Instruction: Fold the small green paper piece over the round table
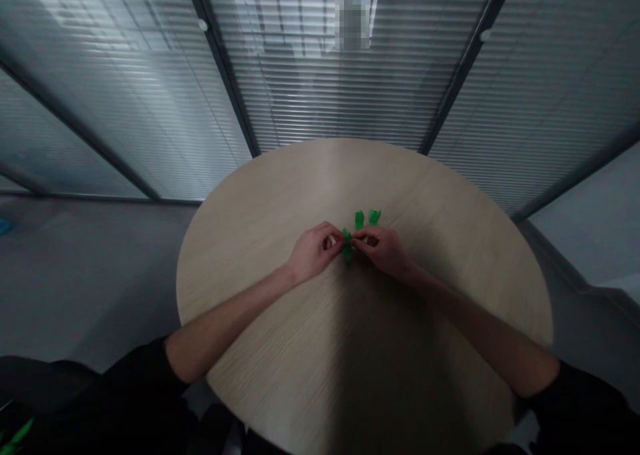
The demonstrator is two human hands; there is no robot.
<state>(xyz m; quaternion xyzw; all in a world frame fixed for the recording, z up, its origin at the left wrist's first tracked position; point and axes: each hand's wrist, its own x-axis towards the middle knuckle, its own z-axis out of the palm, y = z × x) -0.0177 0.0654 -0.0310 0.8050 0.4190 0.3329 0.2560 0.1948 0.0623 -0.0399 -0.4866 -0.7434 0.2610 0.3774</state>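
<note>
A small bright green piece (347, 249), crumpled or leaf-like, is held between my two hands over the round table. Its exact kind is too small and dim to make out. My left hand (316, 251) pinches it from the left between thumb and fingers. From the right, my right hand (383, 248) grips it with the fingertips, thumb pressed to the fingers. Just beyond my right hand are two similar green pieces, one on the left (359, 219) and one on the right (375, 216), side by side on the wood. My right hand partly covers their lower ends.
The round light-wood table (270, 195) stands before me, with a dark shadow across its near part. Behind it are glass panels with blinds (330, 95) and dark frames. A blue object (5, 225) lies on the floor at far left. Something green (20, 433) shows at bottom left.
</note>
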